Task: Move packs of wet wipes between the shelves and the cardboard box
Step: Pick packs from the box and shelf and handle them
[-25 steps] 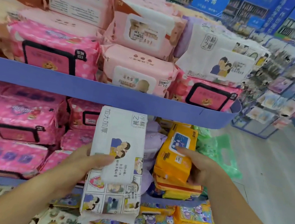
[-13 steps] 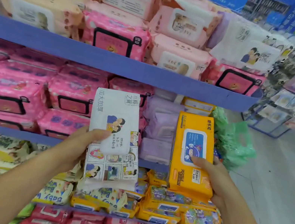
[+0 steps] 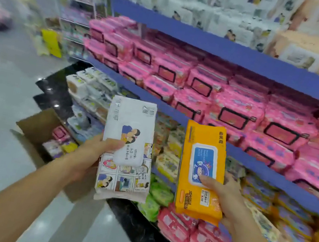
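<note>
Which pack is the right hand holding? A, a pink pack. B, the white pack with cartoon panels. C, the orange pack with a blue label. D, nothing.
C: the right hand grips the orange pack, thumb on its front, while the left hand holds the white cartoon pack.

Left hand [image 3: 92,156] grips a white pack [image 3: 127,149], right hand [image 3: 224,194] an orange pack [image 3: 201,171], both upright beside pink-stocked shelves [image 3: 250,58]; open box [image 3: 40,125] sits on the floor [image 3: 1,82].

Looks like a shop: blue shelves [image 3: 250,61] across the right crammed with identical pink packs [image 3: 234,117], wire display rack [image 3: 79,0] upper left, glossy aisle floor [image 3: 1,82].
</note>
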Available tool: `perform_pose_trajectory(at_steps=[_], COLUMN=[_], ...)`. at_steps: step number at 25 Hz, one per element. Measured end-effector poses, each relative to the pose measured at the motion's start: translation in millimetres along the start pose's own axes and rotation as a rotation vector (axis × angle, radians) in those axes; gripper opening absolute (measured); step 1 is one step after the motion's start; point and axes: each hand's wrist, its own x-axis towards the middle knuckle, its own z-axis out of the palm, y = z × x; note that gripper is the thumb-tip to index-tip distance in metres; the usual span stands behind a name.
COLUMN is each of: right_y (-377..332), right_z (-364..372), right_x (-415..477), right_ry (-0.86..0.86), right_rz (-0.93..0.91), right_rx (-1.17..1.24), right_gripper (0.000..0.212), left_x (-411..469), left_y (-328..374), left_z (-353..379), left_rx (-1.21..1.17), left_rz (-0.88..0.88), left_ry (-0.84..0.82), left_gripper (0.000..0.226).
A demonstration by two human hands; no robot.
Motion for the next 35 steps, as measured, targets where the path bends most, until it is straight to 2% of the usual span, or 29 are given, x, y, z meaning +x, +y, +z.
perform_pose_trajectory(at_steps=[2,3,6,8,10,16,20,22,24,26,28,31,35], right_y=[10,14,37,53,70,104,142,175,221,266,310,376,460], right_z=[72,103,208,270,333,481,563,599,632,655,665,662,655], right_x=[23,34,91,131,178,284,341,373,408,441,475,522,570], right_ry=[-0.098,-0.143,-0.245,-0.311,-0.363,-0.394,-0.348,-0.305,-0.253,-0.199,-0.168,-0.16,-0.206], right_rz=[0.03,0.048,0.108,0.124,0.157,0.269,0.355,0.405,0.469,0.53,0.592,0.69,0.765], right_rx=[-0.029,-0.036,-0.079,-0.09,-0.099,-0.231,-0.382,-0.421,-0.442,-0.472,-0.471,-0.473,-0.547], right_gripper=[0.062,0.062,0.064,0.058,0.064,0.07,0.057,0.052,0.06,0.071,0.076,0.082,0.094], left_x=[-10,-12,-7,7,34,135,217,266,320,374,423,483,534], left_y=[-4,-6,-17,-26,-33,-41,-63,-86,-113,-143,-178,-241,-330], left_z=[-72,-102,-205,-265,-328,-482,-569,-615,-665,-706,-730,-751,-768], left_rx=[-0.025,-0.036,-0.07,-0.08,-0.069,-0.152,-0.261,-0.293,-0.292,-0.266,-0.249,-0.278,-0.248], left_rz=[-0.007,-0.001,0.015,-0.001,-0.035,-0.143,-0.242,-0.297,-0.376,-0.443,-0.507,-0.61,-0.754], left_ry=[0.113,0.157,0.308,0.392,0.459,0.632,0.634,0.594,0.543,0.517,0.504,0.51,0.538], left_gripper=[0.033,0.036,0.068,0.075,0.075,0.035,0.012,0.016,0.034,0.036,0.034,0.047,0.03])
